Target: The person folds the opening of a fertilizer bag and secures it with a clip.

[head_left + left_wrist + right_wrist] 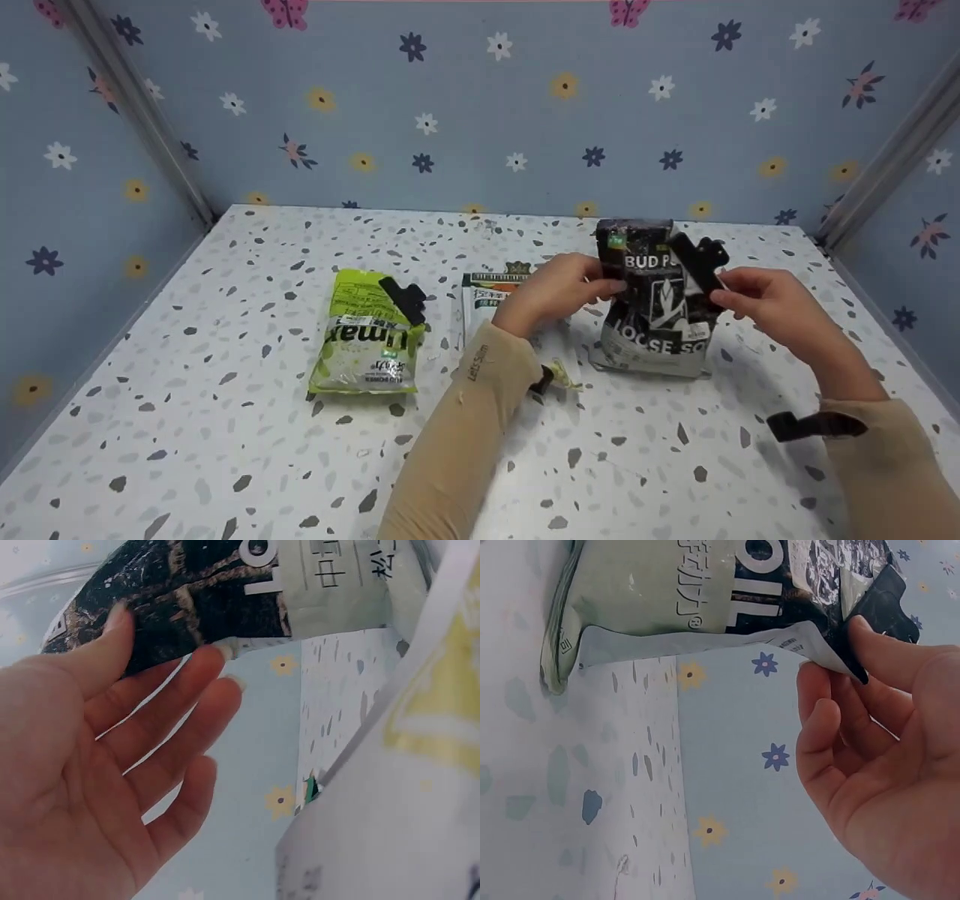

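Note:
A black and grey soil bag [649, 300], printed "LOOSE SO…", stands upright at the right of the table. My left hand [559, 289] pinches its left edge, thumb on the front face and fingers behind; in the left wrist view the bag [225, 600] bends near the thumb. At its opposite edge, my right hand [769, 300] pinches the side just below a black clip [697, 266]. That clip sits slanted across the bag's folded upper right corner. In the right wrist view, the thumb lies against the clip [885, 607] and bag edge.
To the left lies a lime-green bag [367, 337] with a black clip [405, 300] on its upper right corner. Between the two bags, a white bag [480, 296] is partly hidden under my left forearm. A flowered wall [465, 97] closes off the speckled table's [247, 435] back.

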`<state>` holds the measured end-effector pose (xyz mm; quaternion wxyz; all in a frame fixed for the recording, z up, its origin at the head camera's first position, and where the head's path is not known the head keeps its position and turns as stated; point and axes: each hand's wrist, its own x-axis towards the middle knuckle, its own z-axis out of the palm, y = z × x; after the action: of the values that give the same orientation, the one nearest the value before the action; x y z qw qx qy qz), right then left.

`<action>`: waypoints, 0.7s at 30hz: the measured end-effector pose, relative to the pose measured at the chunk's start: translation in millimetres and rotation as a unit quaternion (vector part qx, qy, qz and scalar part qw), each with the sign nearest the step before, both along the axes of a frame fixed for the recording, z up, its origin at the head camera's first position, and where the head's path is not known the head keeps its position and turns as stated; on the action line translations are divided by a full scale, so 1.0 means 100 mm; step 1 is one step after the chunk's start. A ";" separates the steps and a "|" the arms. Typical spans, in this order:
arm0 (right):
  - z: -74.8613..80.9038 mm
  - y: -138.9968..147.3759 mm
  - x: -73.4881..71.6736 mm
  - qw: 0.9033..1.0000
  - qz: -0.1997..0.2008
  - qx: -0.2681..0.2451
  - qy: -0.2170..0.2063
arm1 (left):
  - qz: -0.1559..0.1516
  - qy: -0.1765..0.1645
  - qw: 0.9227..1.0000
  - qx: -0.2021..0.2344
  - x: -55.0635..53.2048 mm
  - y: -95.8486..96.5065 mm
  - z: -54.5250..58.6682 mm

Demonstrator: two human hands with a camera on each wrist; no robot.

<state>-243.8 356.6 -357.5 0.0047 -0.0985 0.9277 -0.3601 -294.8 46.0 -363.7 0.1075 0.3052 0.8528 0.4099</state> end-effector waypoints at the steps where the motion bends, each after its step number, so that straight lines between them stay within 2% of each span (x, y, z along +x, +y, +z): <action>1: -0.01 -0.01 0.00 1.000 -0.003 -0.002 0.002 | 0.007 0.002 1.000 0.003 0.00 0.01 -0.01; 5: -0.04 -0.02 -0.01 1.000 -0.011 -0.003 0.015 | 0.041 -0.006 0.999 0.002 0.01 0.06 -0.01; 11: -0.05 -0.04 -0.04 1.000 -0.027 0.001 0.006 | 0.105 0.002 0.993 -0.055 0.04 0.17 -0.03; 12: -0.06 -0.03 -0.04 1.000 -0.031 0.001 0.002 | 0.114 0.002 0.992 -0.054 0.04 0.18 -0.03; 14: -0.08 0.00 -0.07 0.999 -0.038 -0.002 -0.009 | 0.134 -0.005 0.990 -0.038 0.04 0.20 -0.03; 17: -0.15 0.08 -0.11 0.999 -0.042 -0.010 -0.033 | 0.160 -0.031 0.986 0.027 0.05 0.18 0.00; 19: -0.20 0.12 -0.15 0.998 -0.039 -0.022 -0.049 | 0.168 -0.042 0.983 0.061 0.05 0.16 0.03; 21: -0.25 0.16 -0.18 0.997 -0.035 -0.035 -0.057 | 0.169 -0.049 0.982 0.069 0.06 0.15 0.05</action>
<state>-262.0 372.3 -382.5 0.0419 -0.0455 0.9157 -0.3970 -288.5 61.4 -358.4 0.0573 0.1433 0.8553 0.4946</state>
